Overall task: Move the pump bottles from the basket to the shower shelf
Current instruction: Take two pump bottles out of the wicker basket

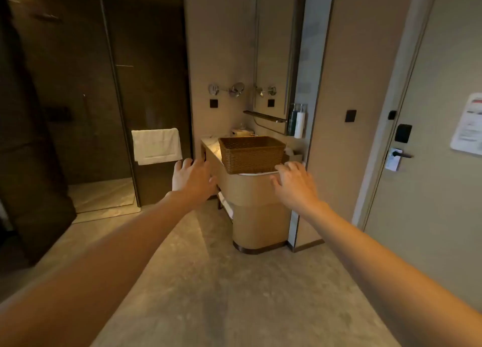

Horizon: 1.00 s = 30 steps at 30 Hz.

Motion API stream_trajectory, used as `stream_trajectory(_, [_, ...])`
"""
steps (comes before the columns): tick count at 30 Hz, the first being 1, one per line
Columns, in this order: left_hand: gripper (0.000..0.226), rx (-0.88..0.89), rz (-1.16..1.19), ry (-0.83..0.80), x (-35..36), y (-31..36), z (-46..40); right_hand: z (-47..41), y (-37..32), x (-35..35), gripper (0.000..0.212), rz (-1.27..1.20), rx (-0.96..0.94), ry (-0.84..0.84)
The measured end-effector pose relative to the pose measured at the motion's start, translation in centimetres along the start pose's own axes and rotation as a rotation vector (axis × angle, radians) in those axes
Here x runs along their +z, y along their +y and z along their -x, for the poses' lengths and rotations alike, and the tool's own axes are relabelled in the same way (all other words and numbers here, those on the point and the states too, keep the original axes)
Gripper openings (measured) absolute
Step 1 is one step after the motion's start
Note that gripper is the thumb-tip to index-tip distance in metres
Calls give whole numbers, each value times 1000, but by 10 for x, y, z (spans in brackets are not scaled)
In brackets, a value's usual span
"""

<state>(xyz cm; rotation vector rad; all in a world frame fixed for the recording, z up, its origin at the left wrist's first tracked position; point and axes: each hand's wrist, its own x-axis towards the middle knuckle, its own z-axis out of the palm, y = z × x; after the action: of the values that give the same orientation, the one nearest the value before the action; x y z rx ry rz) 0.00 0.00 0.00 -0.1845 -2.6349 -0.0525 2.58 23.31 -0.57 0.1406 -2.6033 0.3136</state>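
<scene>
A person's two bare arms reach forward into a dim hotel bathroom, both hands empty with fingers spread. Beyond and to the left of the left hand stands the dark glass shower enclosure, a white towel draped over its rail just above that hand's fingertips. To the far right of the right hand is the entry door, with a dark lever handle and a notice sheet fixed to it. Between the two hands rises the rounded beige vanity unit, its front edge just past the fingertips. A tall wall mirror hangs above and beyond the right hand. On the vanity top, between and slightly beyond both hands, sits the brown wicker basket; its inside is hidden from this angle, so whether any bottles lie in it cannot be told. The right hand's fingers hover near the basket's lower right corner, apparently short of touching it. Above the right hand, on a small ledge beside the mirror, stand two pump bottles, one dark and one white. A round swivel mirror juts from the wall above the basket.
</scene>
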Motion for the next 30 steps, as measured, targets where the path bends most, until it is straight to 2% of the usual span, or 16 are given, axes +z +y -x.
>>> stream_trajectory(8, [48, 4, 16, -38, 96, -10, -90, -94, 31, 86, 42, -6, -7, -18])
stream_trajectory(11, [49, 12, 17, -70, 135, -10, -144, -146, 52, 124, 39, -14, -27, -45])
stream_trajectory(18, [47, 9, 32, -30, 189, -16, -290, -292, 93, 174, 40, -1, -20, -21])
stream_trajectory(25, [49, 41, 53, -86, 274, -34, -393, -394, 107, 273, 39, 58, -22, -113])
stream_trajectory(30, [49, 75, 100, -99, 333, -67, -483, -481, 111, 339, 38, 42, -3, -100])
